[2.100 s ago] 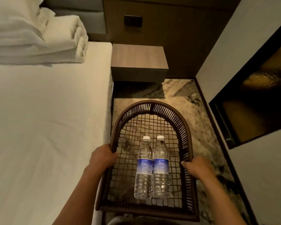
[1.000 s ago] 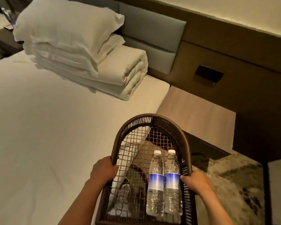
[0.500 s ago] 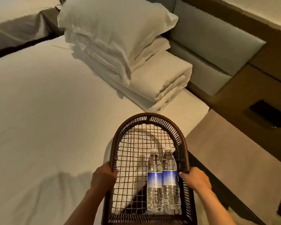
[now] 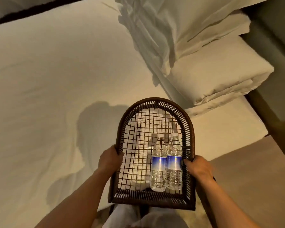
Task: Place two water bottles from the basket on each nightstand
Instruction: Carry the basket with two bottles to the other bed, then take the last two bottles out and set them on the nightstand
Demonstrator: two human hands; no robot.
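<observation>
Two bottles: two clear water bottles [image 4: 166, 163] with blue labels and white caps lie side by side, touching, against the right wall of the basket.
Basket: the dark woven basket [image 4: 155, 102], arched at its far end with an open mesh floor, is held over the bed's near corner.
Hands: the left hand [image 4: 109, 157] and the right hand [image 4: 198, 167] are each closed around a side rim.
Bed: the white sheet [image 4: 56, 79] carries folded bedding [image 4: 204, 63].
Nightstand: the wooden top [image 4: 253, 178] lies just right of the basket.
Change: a second ago the view faced the nightstand; now it swings toward the bed.
Meaning: probably the basket is being set down so a hand can take the bottles.
</observation>
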